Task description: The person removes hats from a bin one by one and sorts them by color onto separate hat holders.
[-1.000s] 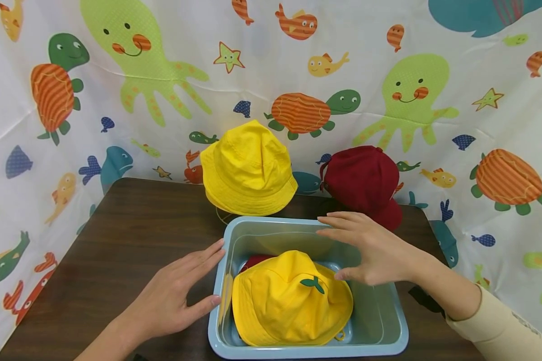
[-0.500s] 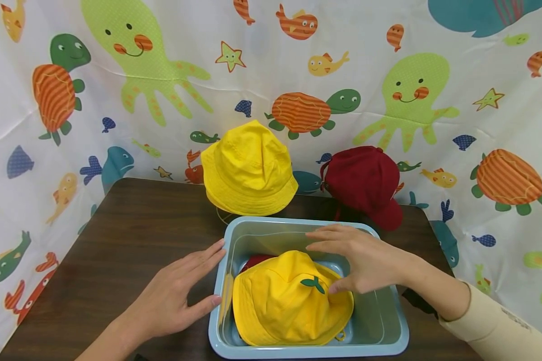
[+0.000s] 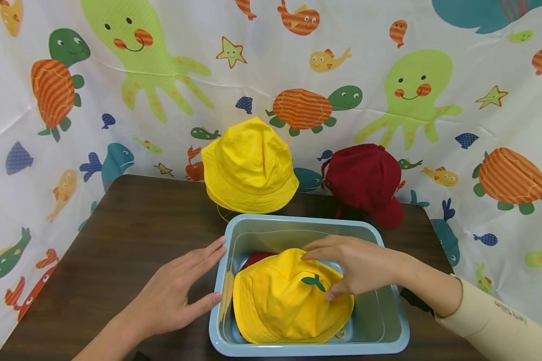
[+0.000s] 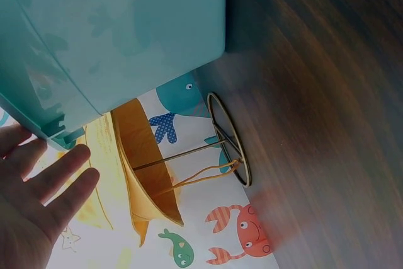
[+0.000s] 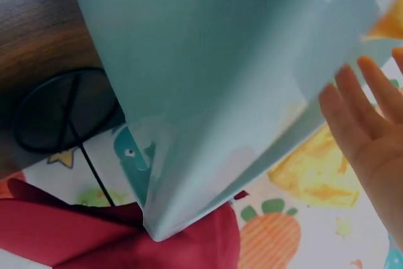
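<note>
A light blue plastic tub stands at the front of the dark table. In it lies a yellow brimmed hat with a green leaf mark, covering most of something dark red. My left hand is at the tub's left rim, fingers extended and fingertips touching it; in the left wrist view those fingers are spread at the rim. Over the right side of the yellow hat hovers my right hand, fingers spread and slightly bent, thumb near the leaf mark. Whether it touches the hat cannot be told.
Behind the tub another yellow hat hangs on a wire stand. To its right a dark red cap sits on a black stand. A curtain printed with sea animals closes off the table's back.
My right hand has come down and left, from the tub's back right to over the yellow hat. The left hand has stayed at the rim.
</note>
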A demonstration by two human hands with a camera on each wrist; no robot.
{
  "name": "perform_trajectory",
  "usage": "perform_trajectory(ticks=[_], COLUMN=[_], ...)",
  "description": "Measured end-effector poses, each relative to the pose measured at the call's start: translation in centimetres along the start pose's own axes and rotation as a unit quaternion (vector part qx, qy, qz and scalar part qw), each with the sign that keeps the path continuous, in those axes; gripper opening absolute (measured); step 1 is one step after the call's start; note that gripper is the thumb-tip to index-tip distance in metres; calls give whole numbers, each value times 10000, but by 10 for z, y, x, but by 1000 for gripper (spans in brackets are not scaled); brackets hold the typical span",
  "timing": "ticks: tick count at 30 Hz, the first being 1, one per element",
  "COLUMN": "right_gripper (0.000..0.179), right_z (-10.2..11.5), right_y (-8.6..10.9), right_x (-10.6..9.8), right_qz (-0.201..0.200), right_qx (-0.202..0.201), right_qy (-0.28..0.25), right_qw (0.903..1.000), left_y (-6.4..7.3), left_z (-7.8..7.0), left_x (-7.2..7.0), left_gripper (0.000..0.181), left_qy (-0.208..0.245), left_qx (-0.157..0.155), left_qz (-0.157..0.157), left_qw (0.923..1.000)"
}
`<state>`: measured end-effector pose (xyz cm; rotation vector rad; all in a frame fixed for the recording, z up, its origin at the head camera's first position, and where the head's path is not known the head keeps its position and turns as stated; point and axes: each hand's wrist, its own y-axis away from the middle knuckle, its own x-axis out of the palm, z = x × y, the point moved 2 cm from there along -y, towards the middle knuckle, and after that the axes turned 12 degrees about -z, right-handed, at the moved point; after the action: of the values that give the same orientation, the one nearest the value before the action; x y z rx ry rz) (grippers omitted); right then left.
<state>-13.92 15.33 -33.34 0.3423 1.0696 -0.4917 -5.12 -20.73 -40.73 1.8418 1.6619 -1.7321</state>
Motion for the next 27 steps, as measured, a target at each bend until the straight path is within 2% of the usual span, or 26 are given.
perform_trajectory(ticks=[6, 12, 18, 27], right_gripper=[65, 49, 37, 29], right_z=[0, -1, -2, 0], right_y=[-4, -6, -8, -10], right_x=[4, 6, 10, 8], right_qz=[194, 33, -39, -274], right_qx=[46, -216, -253, -482], right_qy=[-221, -496, -864, -751], right_qw=[9996, 9985, 9959, 9956], left_y=[0, 1, 1, 0], left_z=[0, -1, -3, -1], left_x=[0, 1, 1, -2], left_gripper=[85, 85, 84, 84], left_qy=[25, 35, 69, -4], left_qx=[-119, -104, -19, 40], left_qz=[128, 92, -1, -51], left_qw=[9998, 9999, 10000, 10000])
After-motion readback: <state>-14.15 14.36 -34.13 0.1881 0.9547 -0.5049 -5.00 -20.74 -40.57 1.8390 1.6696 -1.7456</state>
